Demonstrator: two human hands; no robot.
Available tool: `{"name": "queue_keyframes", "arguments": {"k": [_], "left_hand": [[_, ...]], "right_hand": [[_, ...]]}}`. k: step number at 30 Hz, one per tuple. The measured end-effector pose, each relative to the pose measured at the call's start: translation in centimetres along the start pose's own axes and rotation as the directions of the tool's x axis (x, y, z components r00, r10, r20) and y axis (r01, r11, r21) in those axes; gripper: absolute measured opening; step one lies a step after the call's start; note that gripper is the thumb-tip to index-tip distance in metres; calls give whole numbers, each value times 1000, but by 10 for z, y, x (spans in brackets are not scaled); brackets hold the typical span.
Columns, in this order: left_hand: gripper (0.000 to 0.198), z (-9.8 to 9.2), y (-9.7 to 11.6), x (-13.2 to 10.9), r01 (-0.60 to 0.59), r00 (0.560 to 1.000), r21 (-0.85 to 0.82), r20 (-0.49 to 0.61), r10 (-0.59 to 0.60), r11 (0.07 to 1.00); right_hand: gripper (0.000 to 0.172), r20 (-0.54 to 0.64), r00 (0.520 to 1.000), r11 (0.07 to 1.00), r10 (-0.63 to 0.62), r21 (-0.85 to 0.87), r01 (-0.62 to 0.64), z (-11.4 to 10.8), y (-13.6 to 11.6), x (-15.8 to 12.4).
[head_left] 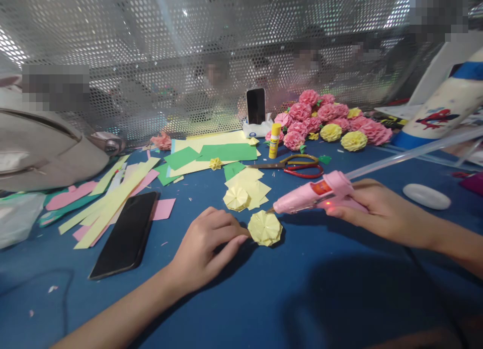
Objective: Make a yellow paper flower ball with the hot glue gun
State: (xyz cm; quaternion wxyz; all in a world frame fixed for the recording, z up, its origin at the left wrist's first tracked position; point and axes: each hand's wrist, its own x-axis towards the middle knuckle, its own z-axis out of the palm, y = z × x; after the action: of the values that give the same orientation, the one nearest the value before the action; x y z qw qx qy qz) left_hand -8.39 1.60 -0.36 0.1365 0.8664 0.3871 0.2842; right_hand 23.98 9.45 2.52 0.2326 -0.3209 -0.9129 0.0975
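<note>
My right hand [372, 210] grips a pink hot glue gun [302, 197] with a small red light on its side and a long clear glue stick [411, 150] out of its back. The nozzle tip is at the upper right edge of a pale yellow folded paper flower [265, 228] lying on the table. Fingers curled, my left hand [215, 246] holds that flower at its left edge. Just behind lies a second pale yellow folded flower [236, 198], partly over cut yellow paper pieces [258, 187].
Scissors [298, 165], a glue stick tube [275, 142] and green paper [228, 152] lie farther back. Pink paper flowers [302, 112] are heaped at back right. A black phone [126, 236] and paper strips [116, 203] are left; a white oval object [426, 196] is right.
</note>
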Motion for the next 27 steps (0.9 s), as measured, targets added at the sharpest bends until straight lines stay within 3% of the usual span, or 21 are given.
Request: {"name": "queue_keyframes", "arguments": {"k": [10, 18, 27], "left_hand": [[22, 0, -1, -2, 119, 989, -14, -85, -119, 993], [21, -1, -1, -1, 48, 998, -4, -31, -48, 999], [21, -1, 2, 2, -1, 1000, 5, -19, 1, 1000]], "right_hand": [[41, -100, 991, 996, -87, 25, 90, -3, -6, 5], [44, -130, 987, 992, -97, 70, 106, -1, -13, 7], [40, -36, 998, 997, -45, 57, 47, 7, -5, 2]]}}
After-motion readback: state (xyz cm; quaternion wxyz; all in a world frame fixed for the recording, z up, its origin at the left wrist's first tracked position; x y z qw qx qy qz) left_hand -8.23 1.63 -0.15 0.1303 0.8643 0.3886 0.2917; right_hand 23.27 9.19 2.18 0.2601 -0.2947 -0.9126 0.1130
